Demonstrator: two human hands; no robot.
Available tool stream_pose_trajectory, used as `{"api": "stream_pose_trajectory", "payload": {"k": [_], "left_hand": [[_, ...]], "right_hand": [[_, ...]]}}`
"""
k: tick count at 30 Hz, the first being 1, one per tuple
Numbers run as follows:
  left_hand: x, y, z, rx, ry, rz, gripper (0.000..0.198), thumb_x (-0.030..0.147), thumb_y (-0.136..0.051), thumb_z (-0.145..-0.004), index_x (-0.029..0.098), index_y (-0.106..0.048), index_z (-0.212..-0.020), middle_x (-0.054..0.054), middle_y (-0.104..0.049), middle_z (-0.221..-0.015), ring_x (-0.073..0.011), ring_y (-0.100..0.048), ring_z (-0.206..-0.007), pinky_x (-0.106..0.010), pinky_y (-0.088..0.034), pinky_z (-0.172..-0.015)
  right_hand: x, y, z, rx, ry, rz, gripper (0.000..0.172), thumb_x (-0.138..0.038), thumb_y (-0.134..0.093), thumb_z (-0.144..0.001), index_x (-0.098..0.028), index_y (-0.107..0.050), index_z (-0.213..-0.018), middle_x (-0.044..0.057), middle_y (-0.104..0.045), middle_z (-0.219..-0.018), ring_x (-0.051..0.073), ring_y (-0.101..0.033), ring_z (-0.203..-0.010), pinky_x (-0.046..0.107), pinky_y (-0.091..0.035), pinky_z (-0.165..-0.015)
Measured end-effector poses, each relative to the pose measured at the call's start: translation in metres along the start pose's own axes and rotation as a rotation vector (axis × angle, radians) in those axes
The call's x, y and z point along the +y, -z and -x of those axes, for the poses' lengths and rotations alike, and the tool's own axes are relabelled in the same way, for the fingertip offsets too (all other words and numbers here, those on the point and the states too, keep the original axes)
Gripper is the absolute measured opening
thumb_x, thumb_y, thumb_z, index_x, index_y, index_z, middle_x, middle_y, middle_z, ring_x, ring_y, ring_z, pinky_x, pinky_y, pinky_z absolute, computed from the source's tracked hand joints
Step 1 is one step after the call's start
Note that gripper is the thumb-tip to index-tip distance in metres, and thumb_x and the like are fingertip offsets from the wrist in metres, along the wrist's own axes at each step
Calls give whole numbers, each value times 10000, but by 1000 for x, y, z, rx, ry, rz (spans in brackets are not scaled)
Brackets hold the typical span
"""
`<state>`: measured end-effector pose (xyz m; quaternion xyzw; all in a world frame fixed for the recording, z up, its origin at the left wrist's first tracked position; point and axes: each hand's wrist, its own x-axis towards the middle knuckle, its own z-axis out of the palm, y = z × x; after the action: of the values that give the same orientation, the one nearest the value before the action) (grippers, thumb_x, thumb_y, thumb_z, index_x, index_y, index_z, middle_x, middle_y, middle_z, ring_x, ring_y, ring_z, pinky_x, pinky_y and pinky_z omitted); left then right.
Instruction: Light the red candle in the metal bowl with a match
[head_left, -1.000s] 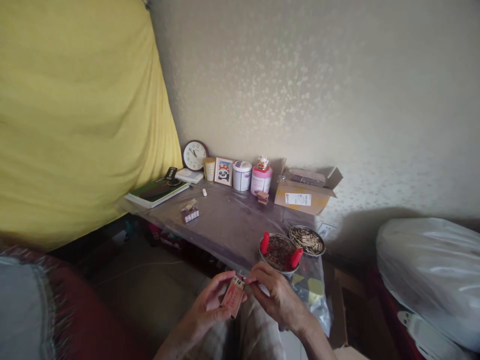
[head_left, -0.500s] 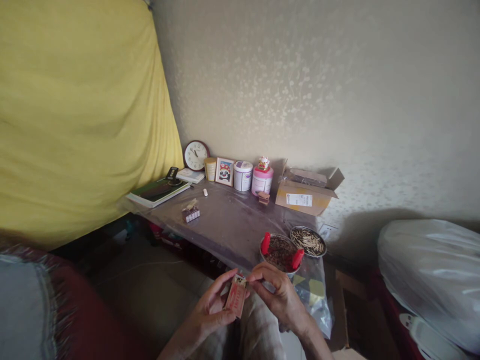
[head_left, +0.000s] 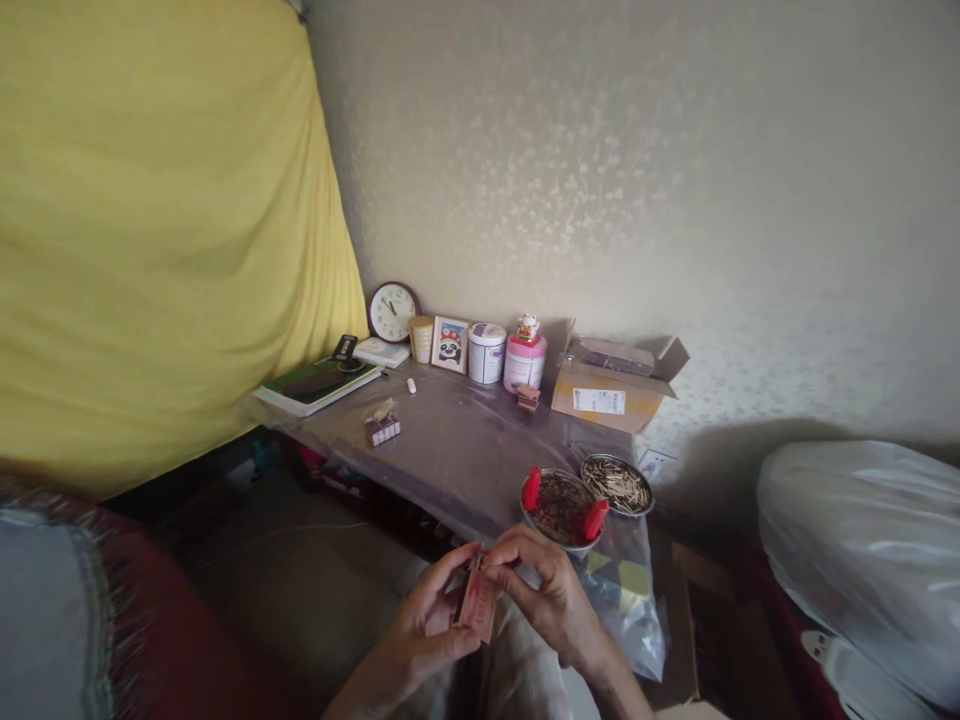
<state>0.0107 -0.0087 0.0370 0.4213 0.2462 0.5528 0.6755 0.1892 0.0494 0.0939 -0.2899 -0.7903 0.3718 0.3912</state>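
Note:
Above my knees, my left hand [head_left: 431, 615] grips a small pinkish cardboard matchbox [head_left: 478, 607] with red print, thumb low on one side and fingers along the other. The box tilts upward, away from me. My right hand [head_left: 541, 590] is closed in a pinch at the box's upper end, thumb and fingertips touching it. Those fingers cover the end, so anything small between them is hidden. Just beyond my right hand, a round metal bowl [head_left: 561, 508] with red grips holds dark brown bits. Beside it, a round dish [head_left: 616, 484] is heaped with thin, pale matchstick-like sticks.
The plastic-covered table [head_left: 442, 440] carries a small striped box [head_left: 382, 428], a book [head_left: 319, 385], a clock [head_left: 394, 311], a framed panda picture [head_left: 450, 345], lidded tins [head_left: 487, 354] and an open carton [head_left: 611, 395]. A white plastic-covered bulk [head_left: 862, 540] stands to the right.
My right fingers have moved slightly left and in over the matchbox's upper end, which showed open before and is now covered. The matchbox stays in my left hand.

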Motion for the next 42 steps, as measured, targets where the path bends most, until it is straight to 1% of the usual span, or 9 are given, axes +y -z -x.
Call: {"api": "stream_pose_trajectory", "payload": {"k": [4, 10, 15, 19, 25, 29, 32, 37, 42], "left_hand": [[-1, -1, -1, 14, 13, 12, 622, 289, -758, -706, 345, -544, -1286, -73, -592, -1356, -307, -510, -1256, -505, -300, -1082], [2, -4, -1, 40, -9, 19, 616, 297, -779, -687, 333, -571, -1265, -79, -594, -1352, -318, -493, -1273, -495, -309, -1085], [1, -2, -2, 75, 14, 32, 643, 320, -809, -649, 341, -581, -1250, -78, -599, -1317, -343, -546, -1208, -519, -364, -1045], [-5, 2, -4, 192, -8, 32, 659, 386, -843, -589, 316, -623, -1206, -99, -583, -1312, -378, -551, -1185, -519, -410, -1000], [-12, 0, -14, 227, -94, 27, 622, 450, -835, -577, 306, -655, -1154, -94, -661, -1177, -360, -624, -1072, -472, -456, -936], [-10, -10, -21, 221, -134, 59, 580, 451, -844, -562, 306, -683, -1100, -67, -697, -1084, -326, -640, -1036, -425, -467, -921], [-7, -19, -23, 219, -151, 50, 552, 445, -829, -588, 306, -683, -1102, -56, -707, -1064, -291, -638, -1020, -397, -463, -921], [-5, -28, -23, 217, -161, -39, 524, 418, -786, -660, 298, -660, -1154, -57, -704, -1147, -280, -572, -1138, -376, -423, -977], [-1, -32, -21, 256, -159, -102, 427, 348, -760, -710, 313, -664, -1124, -23, -715, -1128, -243, -585, -1110, -337, -433, -950]], "right_hand": [[3, -2, 2, 97, 28, -12, 147, -279, -571, -920, -210, -663, -829, 26, -650, -833, 142, -626, -792, 245, -482, -737], [8, -9, 6, 123, -8, -82, 148, -276, -574, -914, -207, -664, -819, 24, -644, -818, 131, -624, -720, 231, -496, -678], [9, -9, 7, 335, -90, -304, 129, -313, -661, -852, -211, -666, -772, 4, -658, -753, 136, -638, -733, 232, -510, -716], [12, -4, 10, 484, -221, -484, 168, -374, -709, -805, -210, -671, -808, 22, -721, -802, 168, -691, -751, 297, -542, -786], [21, 4, 25, 584, -280, -555, 249, -406, -769, -736, -230, -714, -903, 46, -751, -927, 212, -714, -859, 332, -560, -834], [25, 2, 35, 593, -264, -466, 221, -433, -729, -772, -241, -724, -883, 40, -752, -901, 195, -713, -807, 302, -569, -793], [23, -5, 37, 596, -163, -273, 189, -414, -694, -811, -240, -718, -881, 46, -743, -912, 198, -698, -855, 281, -557, -812], [12, -20, 37, 528, -16, -19, 106, -288, -588, -899, -259, -680, -943, 38, -721, -964, 181, -682, -910, 244, -531, -836], [6, -24, 38, 501, 65, 69, 136, -199, -548, -914, -266, -651, -972, 34, -705, -993, 168, -669, -930, 237, -517, -842]]}}
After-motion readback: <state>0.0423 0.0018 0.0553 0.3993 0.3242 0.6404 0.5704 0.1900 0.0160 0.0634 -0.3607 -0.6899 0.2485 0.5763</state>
